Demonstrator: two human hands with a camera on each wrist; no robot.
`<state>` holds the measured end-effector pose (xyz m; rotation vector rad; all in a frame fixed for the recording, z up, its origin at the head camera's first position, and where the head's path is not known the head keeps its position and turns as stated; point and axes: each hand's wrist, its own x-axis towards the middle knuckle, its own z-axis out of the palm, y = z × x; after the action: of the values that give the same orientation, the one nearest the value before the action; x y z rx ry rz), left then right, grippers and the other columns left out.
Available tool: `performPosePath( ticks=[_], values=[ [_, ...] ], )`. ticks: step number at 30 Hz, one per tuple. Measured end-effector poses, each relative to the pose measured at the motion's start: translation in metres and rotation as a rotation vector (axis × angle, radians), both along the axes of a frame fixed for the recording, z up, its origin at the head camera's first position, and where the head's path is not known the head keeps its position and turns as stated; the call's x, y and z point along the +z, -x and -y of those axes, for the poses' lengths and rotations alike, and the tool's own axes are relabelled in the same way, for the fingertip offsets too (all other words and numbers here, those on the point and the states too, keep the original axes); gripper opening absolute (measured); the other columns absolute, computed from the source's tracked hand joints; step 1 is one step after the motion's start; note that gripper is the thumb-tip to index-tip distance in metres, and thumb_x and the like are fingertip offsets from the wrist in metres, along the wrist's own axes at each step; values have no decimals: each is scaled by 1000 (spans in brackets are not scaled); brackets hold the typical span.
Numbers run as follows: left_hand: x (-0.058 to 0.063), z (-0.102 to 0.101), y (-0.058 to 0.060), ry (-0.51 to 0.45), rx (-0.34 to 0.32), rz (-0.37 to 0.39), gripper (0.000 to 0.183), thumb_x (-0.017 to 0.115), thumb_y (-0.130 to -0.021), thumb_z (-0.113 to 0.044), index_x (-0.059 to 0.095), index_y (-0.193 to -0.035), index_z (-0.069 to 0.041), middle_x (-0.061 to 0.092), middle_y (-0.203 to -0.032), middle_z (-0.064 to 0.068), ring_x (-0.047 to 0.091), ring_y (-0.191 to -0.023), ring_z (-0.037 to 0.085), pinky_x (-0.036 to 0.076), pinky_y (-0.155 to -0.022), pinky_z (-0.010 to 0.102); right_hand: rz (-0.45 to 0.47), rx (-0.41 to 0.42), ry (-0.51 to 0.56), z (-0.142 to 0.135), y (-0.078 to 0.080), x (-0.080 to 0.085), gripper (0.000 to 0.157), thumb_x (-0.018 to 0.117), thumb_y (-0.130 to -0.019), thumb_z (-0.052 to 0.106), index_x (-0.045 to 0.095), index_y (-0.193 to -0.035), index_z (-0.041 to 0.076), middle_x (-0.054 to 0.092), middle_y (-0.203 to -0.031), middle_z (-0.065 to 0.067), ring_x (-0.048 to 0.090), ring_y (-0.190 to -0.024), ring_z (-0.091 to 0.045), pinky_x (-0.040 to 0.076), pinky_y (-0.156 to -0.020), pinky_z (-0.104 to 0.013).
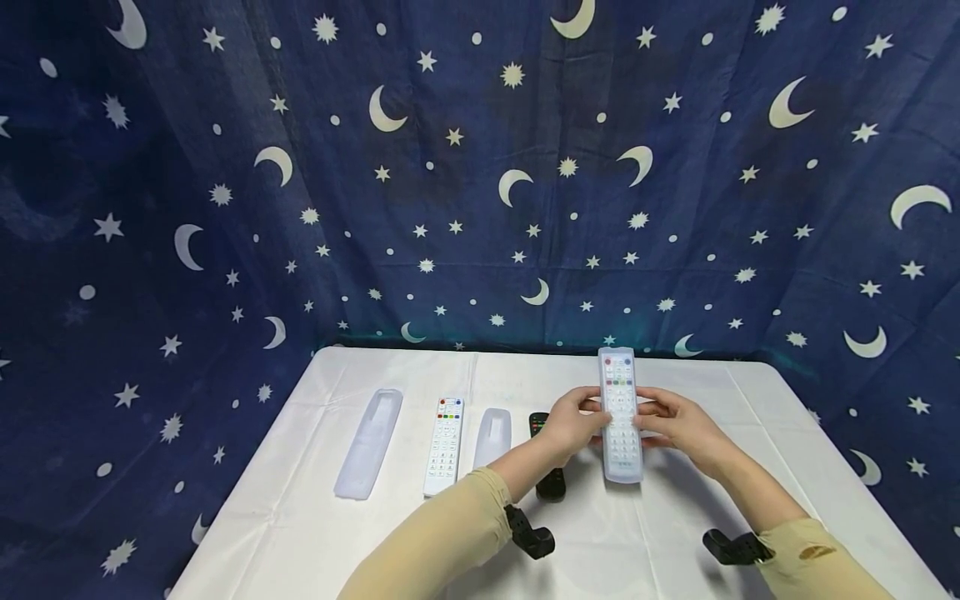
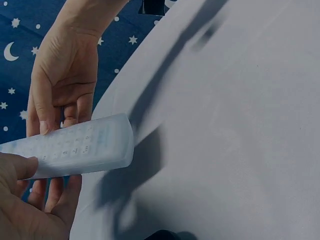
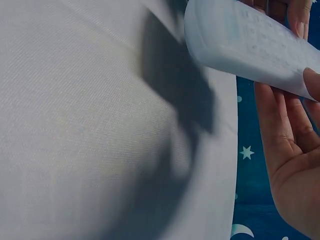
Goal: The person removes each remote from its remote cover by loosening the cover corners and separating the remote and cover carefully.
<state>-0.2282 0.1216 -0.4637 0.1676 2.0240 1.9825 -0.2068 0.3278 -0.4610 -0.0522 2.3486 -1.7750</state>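
Both hands hold up a white remote control in a translucent silicone cover (image 1: 621, 454), raised above the right part of the table. My left hand (image 1: 572, 427) grips its left edge, thumb on the front and fingers behind. Opposite it, my right hand (image 1: 681, 427) grips the right edge in the same way. Up close in the left wrist view, the covered remote (image 2: 95, 145) shows its keypad through the cloudy cover. The cover's rounded end (image 3: 210, 35) juts out past the fingers in the right wrist view. A black remote (image 1: 551, 485) lies beside the left hand, partly hidden by it.
On the white-clothed table (image 1: 285, 533) lie a long translucent cover (image 1: 369, 446), a bare white remote (image 1: 445, 446) and a shorter translucent cover (image 1: 493, 433), partly behind the left forearm. A dark blue curtain (image 1: 465, 200) with moons and stars hangs behind the table.
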Motion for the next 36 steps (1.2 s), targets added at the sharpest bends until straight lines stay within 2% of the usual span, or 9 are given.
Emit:
performPosePath(
  ticks=[10,16,22,30,36],
  values=[
    [0,0,7,-35,4,-59,39,70,-92,4,65,-129,-9,60,-100,3,59,-85,15,58,-85,54,-71,-6,13,0,4,2,68,70,-98,14,35,-153,-6,56,-132,-28,64,-105,-13,54,-95,-55],
    [-1,0,10,-3,3,-107,40,70,-91,6,65,-128,-9,61,-98,0,61,-84,12,60,-78,44,-86,-14,38,2,6,1,66,70,-98,11,37,-151,-6,58,-131,-26,65,-104,-11,53,-96,-55],
    [0,2,10,18,-4,-127,40,70,-92,5,65,-128,-10,61,-99,-1,62,-87,13,60,-78,38,-99,-25,57,5,7,2,65,70,-97,8,37,-150,-9,60,-126,-21,64,-102,-9,55,-95,-50],
    [-1,1,13,70,-18,-190,39,71,-92,3,65,-127,-12,63,-101,-4,64,-93,16,56,-75,28,-116,-31,85,5,8,2,63,69,-97,4,37,-150,-10,59,-127,-22,64,-103,-8,56,-94,-43],
    [-2,0,15,95,-26,-216,39,71,-92,2,64,-128,-13,64,-104,-5,65,-97,16,55,-79,28,-128,-32,91,4,10,1,61,69,-97,3,38,-148,-11,59,-126,-22,64,-103,-8,57,-92,-37]
  ],
)
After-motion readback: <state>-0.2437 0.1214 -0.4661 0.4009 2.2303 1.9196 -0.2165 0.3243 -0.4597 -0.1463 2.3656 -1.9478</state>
